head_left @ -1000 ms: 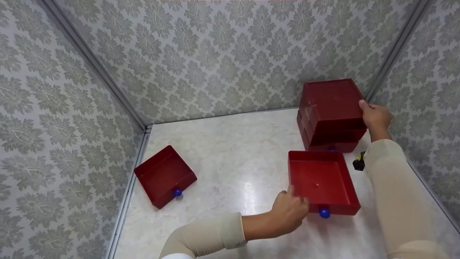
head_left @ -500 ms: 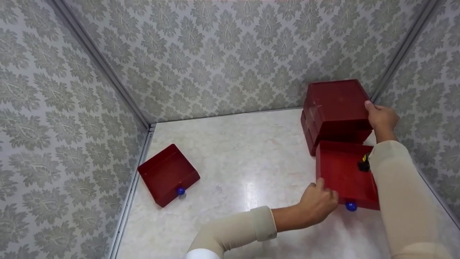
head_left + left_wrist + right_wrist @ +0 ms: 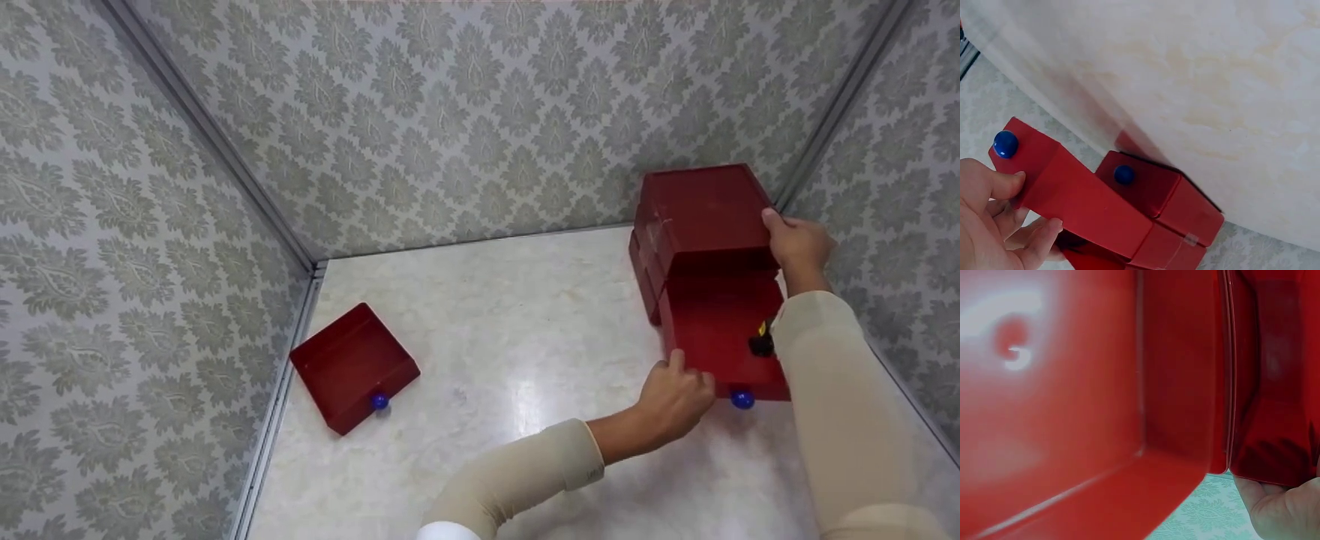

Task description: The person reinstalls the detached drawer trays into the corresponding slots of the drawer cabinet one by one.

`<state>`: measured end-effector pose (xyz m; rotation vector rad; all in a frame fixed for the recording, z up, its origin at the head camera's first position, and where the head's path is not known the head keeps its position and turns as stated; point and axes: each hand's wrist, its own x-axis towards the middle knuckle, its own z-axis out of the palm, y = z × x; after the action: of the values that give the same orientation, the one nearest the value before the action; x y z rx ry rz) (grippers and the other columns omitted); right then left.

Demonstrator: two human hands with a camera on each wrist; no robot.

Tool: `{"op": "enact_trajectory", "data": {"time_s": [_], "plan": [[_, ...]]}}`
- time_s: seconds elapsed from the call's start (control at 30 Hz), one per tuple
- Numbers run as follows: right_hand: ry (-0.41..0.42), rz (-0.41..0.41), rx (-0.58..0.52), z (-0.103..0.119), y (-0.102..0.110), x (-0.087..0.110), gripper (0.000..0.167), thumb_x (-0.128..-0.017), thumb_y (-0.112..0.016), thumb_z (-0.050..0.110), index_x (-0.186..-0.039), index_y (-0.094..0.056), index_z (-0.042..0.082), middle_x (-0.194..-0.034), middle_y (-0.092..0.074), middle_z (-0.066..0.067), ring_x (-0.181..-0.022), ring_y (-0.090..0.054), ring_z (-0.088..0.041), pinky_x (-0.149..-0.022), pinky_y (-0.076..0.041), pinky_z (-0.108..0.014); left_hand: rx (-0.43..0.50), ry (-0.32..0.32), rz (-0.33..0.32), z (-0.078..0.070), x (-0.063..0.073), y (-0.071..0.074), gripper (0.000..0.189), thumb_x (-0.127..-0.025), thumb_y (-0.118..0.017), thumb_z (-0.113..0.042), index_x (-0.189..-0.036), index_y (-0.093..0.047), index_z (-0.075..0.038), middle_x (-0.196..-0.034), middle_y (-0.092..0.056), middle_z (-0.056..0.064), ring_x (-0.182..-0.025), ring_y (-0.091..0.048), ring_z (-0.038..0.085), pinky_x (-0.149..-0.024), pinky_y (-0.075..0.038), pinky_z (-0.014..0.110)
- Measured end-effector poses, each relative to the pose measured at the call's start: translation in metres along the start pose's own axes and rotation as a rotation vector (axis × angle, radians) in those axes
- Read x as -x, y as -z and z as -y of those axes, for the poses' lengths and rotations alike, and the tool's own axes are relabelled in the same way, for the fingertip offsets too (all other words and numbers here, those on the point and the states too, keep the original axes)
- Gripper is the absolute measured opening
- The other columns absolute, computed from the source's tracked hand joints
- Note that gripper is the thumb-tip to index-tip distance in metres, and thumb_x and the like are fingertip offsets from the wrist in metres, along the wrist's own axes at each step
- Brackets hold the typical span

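Note:
At the back right stands a dark red drawer cabinet [image 3: 709, 206]. My right hand [image 3: 801, 244] grips its right side, thumb at the top edge. With my left hand [image 3: 675, 394] I pinch the front left corner of a red drawer [image 3: 712, 322], beside its blue knob [image 3: 742, 399]. The drawer's back end meets the cabinet's upper opening, while most of its length sticks out in front. In the left wrist view, a lower drawer [image 3: 1140, 183] with a blue knob sits inside the cabinet. The right wrist view looks into the held drawer's interior [image 3: 1084, 405]; my right forearm hides its right side in the head view.
Another red drawer [image 3: 356, 356] with a blue knob [image 3: 380, 402] lies turned at an angle on the pale marbled table [image 3: 487, 322], at the left. Patterned walls [image 3: 480, 135] enclose the back and both sides. The cabinet stands close to the right back corner.
My left hand has carried the drawer right and back, from in front of the cabinet to its upper opening. My right hand has kept its grip on the cabinet.

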<state>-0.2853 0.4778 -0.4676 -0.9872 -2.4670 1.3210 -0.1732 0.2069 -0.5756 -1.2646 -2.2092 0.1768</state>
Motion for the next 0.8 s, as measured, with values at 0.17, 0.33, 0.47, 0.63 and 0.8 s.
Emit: {"op": "enact_trajectory", "data": {"time_s": [0.17, 0.33, 0.47, 0.63, 0.8], "plan": [[-0.008, 0.001, 0.015, 0.000, 0.000, -0.002, 0.079, -0.098, -0.036, 0.068, -0.151, -0.048, 0.010, -0.159, -0.039, -0.024, -0.144, -0.039, -0.042, -0.120, -0.033, -0.050, 0.007, 0.036, -0.003, 0.001, -0.010, -0.011, 0.017, -0.094, -0.059, -0.030, -0.079, -0.063, -0.023, -0.067, -0.061, -0.010, -0.077, -0.052, 0.016, -0.048, -0.043, 0.025], [-0.002, 0.003, 0.026, -0.001, 0.001, -0.003, 0.081, -0.098, -0.035, 0.068, -0.151, -0.047, 0.008, -0.159, -0.039, -0.026, -0.143, -0.039, -0.043, -0.120, -0.033, -0.051, 0.033, 0.052, 0.004, -0.001, -0.018, -0.013, 0.018, -0.094, -0.059, -0.033, -0.079, -0.064, -0.023, -0.067, -0.062, -0.011, -0.078, -0.053, 0.016, -0.046, -0.045, 0.026], [0.017, 0.008, 0.029, -0.002, 0.000, -0.003, 0.082, -0.098, -0.034, 0.068, -0.150, -0.048, 0.006, -0.159, -0.038, -0.026, -0.144, -0.037, -0.044, -0.120, -0.033, -0.052, 0.029, 0.066, 0.017, -0.005, -0.022, -0.014, 0.018, -0.094, -0.058, -0.032, -0.080, -0.065, -0.024, -0.066, -0.062, -0.011, -0.078, -0.054, 0.016, -0.045, -0.045, 0.027], [0.039, 0.003, 0.008, -0.003, -0.001, -0.003, 0.082, -0.099, -0.035, 0.067, -0.148, -0.051, 0.003, -0.157, -0.041, -0.027, -0.144, -0.037, -0.044, -0.119, -0.034, -0.053, 0.000, 0.068, -0.040, -0.009, -0.023, -0.017, 0.018, -0.095, -0.056, -0.028, -0.079, -0.065, -0.023, -0.068, -0.063, -0.011, -0.079, -0.054, 0.017, -0.045, -0.045, 0.027], [0.047, -0.008, 0.016, -0.005, 0.000, -0.002, 0.082, -0.099, -0.035, 0.067, -0.144, -0.056, 0.002, -0.154, -0.044, -0.028, -0.142, -0.038, -0.045, -0.117, -0.035, -0.053, -0.034, 0.067, -0.113, -0.011, -0.019, -0.020, 0.019, -0.097, -0.050, -0.022, -0.088, -0.066, -0.022, -0.076, -0.066, -0.009, -0.081, -0.054, 0.017, -0.052, -0.048, 0.027]]}}
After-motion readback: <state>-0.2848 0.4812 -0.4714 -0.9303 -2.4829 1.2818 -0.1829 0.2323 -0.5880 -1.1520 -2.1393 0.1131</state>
